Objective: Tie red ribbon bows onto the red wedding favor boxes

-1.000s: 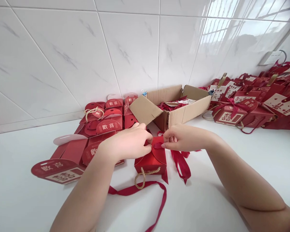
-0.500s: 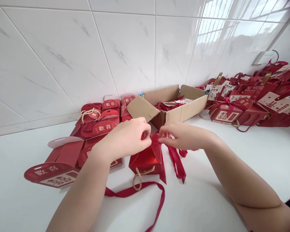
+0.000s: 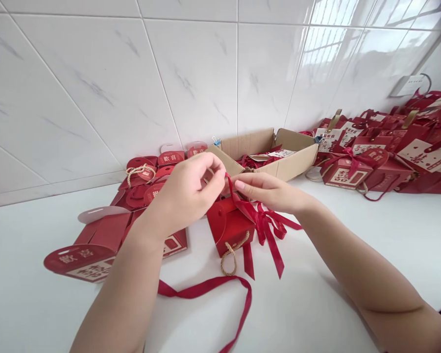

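Observation:
A small red gift box [image 3: 230, 223] with a twisted gold cord handle [image 3: 229, 260] stands tilted on the white counter. My left hand [image 3: 196, 186], above its upper left side, pinches a red ribbon [image 3: 231, 185] between thumb and fingers. Close by on the right, my right hand [image 3: 266, 191] has its thumb and fingers closed at the same ribbon, over the top of the box. Dark red ribbon tails [image 3: 274, 245] lie beside the box. A long loose ribbon [image 3: 206, 287] curves across the counter in front.
Several red boxes [image 3: 103, 228] stand at the left, some with raised flaps. Behind, an open cardboard carton [image 3: 290, 169] holds red items and printed cards. Many finished-looking red boxes [image 3: 385, 171] crowd the right, against the tiled wall [image 3: 194, 73].
Both hands have risen slightly, and a ribbon now stretches up between them from the box. The box has shifted a little right and turned.

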Available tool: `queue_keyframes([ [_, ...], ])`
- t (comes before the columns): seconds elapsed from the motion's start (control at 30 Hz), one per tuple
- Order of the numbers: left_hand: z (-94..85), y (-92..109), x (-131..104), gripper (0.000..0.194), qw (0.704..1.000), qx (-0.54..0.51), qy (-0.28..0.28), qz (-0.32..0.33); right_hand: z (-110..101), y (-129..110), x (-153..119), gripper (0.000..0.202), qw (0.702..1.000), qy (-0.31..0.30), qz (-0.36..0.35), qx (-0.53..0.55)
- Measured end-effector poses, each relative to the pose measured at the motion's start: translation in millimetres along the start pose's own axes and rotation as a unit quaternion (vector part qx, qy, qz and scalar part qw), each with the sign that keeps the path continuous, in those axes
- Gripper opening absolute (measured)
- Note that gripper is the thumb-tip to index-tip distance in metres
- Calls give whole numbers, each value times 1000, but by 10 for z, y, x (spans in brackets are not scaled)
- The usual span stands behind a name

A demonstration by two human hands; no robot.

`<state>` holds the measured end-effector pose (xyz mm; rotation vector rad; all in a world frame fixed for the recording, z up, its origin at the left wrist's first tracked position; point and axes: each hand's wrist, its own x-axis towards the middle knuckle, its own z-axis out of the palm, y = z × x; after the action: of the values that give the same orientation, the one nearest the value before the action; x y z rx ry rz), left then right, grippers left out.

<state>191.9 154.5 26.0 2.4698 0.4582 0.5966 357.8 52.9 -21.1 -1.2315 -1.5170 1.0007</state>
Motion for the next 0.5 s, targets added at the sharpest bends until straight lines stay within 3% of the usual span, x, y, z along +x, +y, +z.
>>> queue_keyframes([
  [0.1, -44, 11, -18, 21, 999, -18, 43, 16, -2, -46, -31, 35, 998, 52, -19, 30],
  [0.2, -69, -30, -25, 22, 1000, -9, 16, -14, -42, -109, -93, 30, 992, 116, -33, 36],
  [0.3, -76, -117, -8, 36, 990, 64, -77, -100, -106, -202, -191, 22, 978, 177, -94, 59],
  [0.4, -45, -181, 17, 50, 948, 167, -204, -179, -158, -325, -315, 15, 950, 236, -180, 99],
  [0.5, 39, -172, 27, 54, 921, 181, -283, -199, -177, -456, -438, 17, 924, 293, -205, 133],
])
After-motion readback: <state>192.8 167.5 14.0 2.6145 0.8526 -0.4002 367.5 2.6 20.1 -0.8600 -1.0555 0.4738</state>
